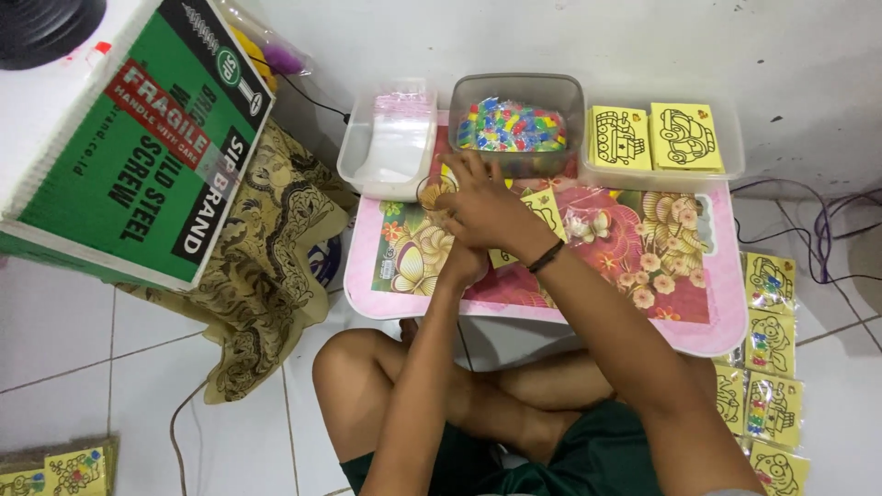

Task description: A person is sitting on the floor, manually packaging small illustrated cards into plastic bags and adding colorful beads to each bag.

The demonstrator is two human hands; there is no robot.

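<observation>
Head view, read left to right. A green cardboard box [138,138] stands at far left on the floor, with a patterned brown cloth [266,248] draped just beside it. A low pink tabletop [726,312] with a floral print sits in front of the seated person. Along its far edge stand three clear tubs: the left tub [386,138] holds clear plastic bags, the middle tub [514,119] holds small multicoloured pieces, and the right tub [661,138] holds yellow picture cards with black outline drawings.

Both hands meet over the left middle of the tabletop. The left hand [459,262] lies under the right, and its fingers are hidden, so their state cannot be told. The right hand [482,207], with a dark band at the wrist, has its fingers curled down onto a yellow card [547,209]; whether they grip it cannot be told. The card is square and bright yellow, mostly covered by the hands, lying flat near the tabletop's centre. A small packet [586,223] lies just right of it. Bagged yellow cards [772,349] lie in a column on the floor at right.
</observation>
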